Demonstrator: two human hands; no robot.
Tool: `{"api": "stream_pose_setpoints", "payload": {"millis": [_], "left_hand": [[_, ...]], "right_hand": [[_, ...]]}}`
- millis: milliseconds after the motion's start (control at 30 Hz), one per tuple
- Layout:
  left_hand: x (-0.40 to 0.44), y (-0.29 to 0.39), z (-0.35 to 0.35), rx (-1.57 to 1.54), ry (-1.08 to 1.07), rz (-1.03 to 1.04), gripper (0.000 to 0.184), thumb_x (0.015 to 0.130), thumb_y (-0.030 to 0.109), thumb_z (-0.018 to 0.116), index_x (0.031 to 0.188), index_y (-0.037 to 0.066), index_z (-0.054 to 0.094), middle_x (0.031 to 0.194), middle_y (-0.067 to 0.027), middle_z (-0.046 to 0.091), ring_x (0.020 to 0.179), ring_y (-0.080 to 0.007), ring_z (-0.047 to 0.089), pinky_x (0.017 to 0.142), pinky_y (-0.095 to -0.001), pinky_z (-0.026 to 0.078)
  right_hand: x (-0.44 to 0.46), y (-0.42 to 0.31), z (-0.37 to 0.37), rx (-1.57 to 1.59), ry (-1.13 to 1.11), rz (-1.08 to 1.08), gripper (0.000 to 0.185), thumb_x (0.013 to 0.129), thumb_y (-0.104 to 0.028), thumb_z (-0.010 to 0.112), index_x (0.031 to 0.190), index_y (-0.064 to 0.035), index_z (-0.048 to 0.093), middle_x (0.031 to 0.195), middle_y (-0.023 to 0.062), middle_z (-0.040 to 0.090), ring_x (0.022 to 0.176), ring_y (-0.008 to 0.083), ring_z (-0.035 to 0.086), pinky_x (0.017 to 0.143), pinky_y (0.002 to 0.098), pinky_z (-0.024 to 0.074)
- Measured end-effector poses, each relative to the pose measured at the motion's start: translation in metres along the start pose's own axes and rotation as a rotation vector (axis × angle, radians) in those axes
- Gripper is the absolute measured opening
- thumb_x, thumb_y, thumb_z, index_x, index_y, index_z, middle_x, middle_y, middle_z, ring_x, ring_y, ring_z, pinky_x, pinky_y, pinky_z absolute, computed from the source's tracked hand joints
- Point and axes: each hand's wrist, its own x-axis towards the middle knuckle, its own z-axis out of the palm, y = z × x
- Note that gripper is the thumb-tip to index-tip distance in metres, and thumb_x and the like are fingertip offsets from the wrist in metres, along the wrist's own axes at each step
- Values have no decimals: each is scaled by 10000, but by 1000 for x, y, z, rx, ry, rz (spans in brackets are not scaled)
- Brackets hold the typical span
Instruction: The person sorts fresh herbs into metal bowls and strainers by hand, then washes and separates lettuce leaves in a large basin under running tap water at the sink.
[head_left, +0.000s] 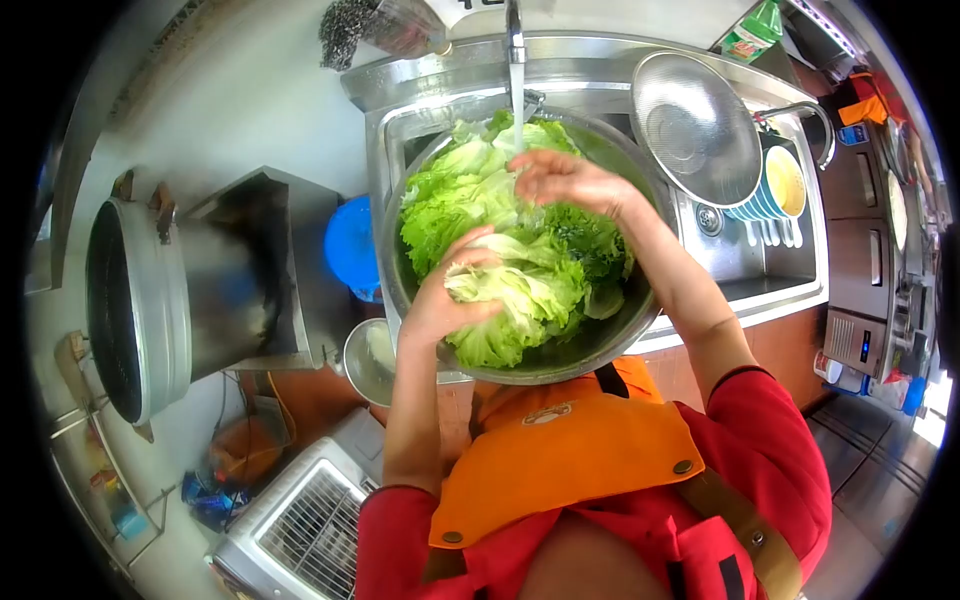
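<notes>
A large metal bowl [655, 300] full of green leaf lettuce [440, 215] sits over the sink. My left hand [452, 292] is closed around the pale base end of a lettuce head [540, 300] at the front of the bowl. Above the leaves, my right hand [570, 182] is held with its fingers stretched out and a little curved, close to the stream of water. That water runs from the faucet [516, 45] into the bowl. Whether the right fingertips touch a leaf is hard to make out.
A mesh strainer [697, 125] leans over the right basin beside stacked bowls [785, 185] and several white spoons. Left of the sink are a blue bucket [352, 248], a metal bowl [372, 365] and a large pot [170, 310]. A green bottle [752, 35] stands behind.
</notes>
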Motion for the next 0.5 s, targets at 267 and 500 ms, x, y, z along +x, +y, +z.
{"api": "stream_pose_setpoints", "payload": {"millis": [267,500], "left_hand": [[32,-13,-2,-725,394,-183,808,695,14,677,1427,12,336,1297,-92,521,1149,-187,511,988,-301,401],[82,-29,2,-472,246,-28,568,672,78,740,1202,-16,559,1491,-113,297,1267,-211,425,1031,-342,373]], "right_hand": [[26,17,-52,6,362,118,256,921,-160,575,1168,-91,575,1007,-17,590,897,82,561,797,229,453],[1,28,-79,-190,490,23,229,928,-77,513,1151,-64,565,1021,-15,582,871,80,542,765,235,441]]}}
